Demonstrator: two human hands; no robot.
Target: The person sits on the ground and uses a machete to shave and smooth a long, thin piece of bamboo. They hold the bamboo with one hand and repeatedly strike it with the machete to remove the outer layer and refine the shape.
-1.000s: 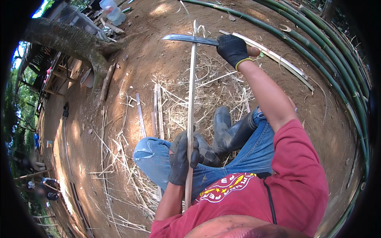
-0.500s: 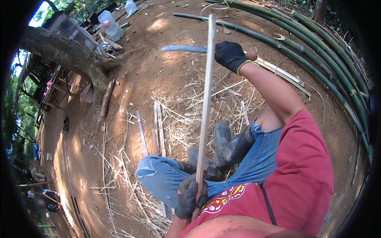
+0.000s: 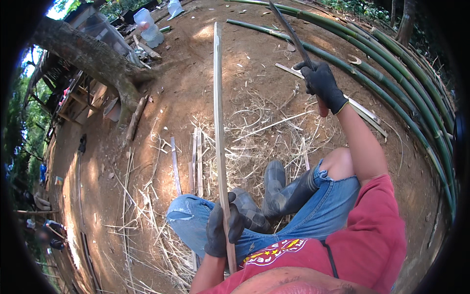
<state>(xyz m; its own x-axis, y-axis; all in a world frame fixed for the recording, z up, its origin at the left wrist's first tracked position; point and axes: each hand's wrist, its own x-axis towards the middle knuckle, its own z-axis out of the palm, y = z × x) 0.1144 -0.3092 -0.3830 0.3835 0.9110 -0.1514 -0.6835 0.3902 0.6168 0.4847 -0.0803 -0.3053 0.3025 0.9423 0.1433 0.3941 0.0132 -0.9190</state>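
A long pale bamboo strip (image 3: 220,122) stands up in front of me, its lower end by my shirt. My left hand (image 3: 221,228), in a dark glove, is wrapped round its lower part. Off to the right, my gloved right hand (image 3: 324,87) grips a machete (image 3: 290,30) by its handle. The dark blade points up and away, apart from the strip, and the brown handle end shows below the glove. Thin bamboo shavings (image 3: 254,127) litter the ground beyond my boots (image 3: 276,191).
Long green bamboo poles (image 3: 391,63) lie curving along the right. Split bamboo pieces (image 3: 364,115) rest below my right hand, others (image 3: 197,161) beyond my left knee. A tree trunk (image 3: 88,54) and clear plastic jugs (image 3: 149,29) are at the far left.
My right hand has swung right and nearer with the machete, away from the strip, and the blade has turned from pointing left to pointing up. The strip's top has shifted left.
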